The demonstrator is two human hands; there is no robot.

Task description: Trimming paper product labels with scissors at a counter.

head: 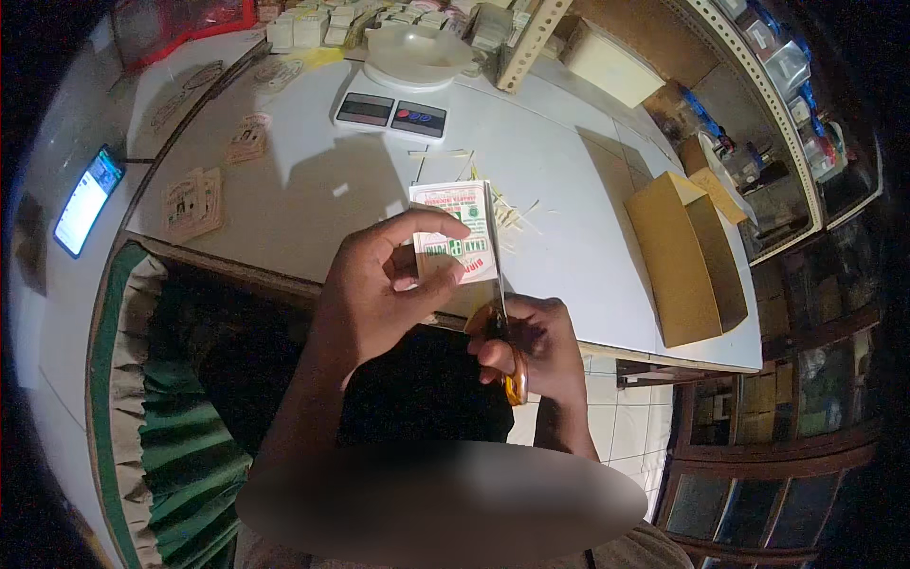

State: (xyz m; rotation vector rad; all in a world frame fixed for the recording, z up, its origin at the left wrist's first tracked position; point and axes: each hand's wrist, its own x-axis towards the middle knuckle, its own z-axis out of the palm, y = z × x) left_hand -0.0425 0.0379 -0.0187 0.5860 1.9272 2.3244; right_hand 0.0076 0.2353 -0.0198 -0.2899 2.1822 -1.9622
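Between the thumb and fingers of my left hand (387,274) is a printed paper label (455,203), white with green and red print; whether it is one sheet or a small stack I cannot tell. My right hand (544,341) grips scissors (517,380) with amber-coloured handles. Their blades point away from me and run along the label's right edge. Thin paper offcuts (508,213) lie scattered on the white table (590,284) just beyond the label. More printed labels (192,205) rest in a fanned pile at the left, with a smaller pile (249,137) behind it.
A white kitchen scale (391,117) with a bowl (419,53) stands at the back. Bundled paper stacks (309,28) line the rear. An open cardboard box (675,270) sits at the right, by a perforated metal shelf post (533,46). A lit phone (89,199) is far left.
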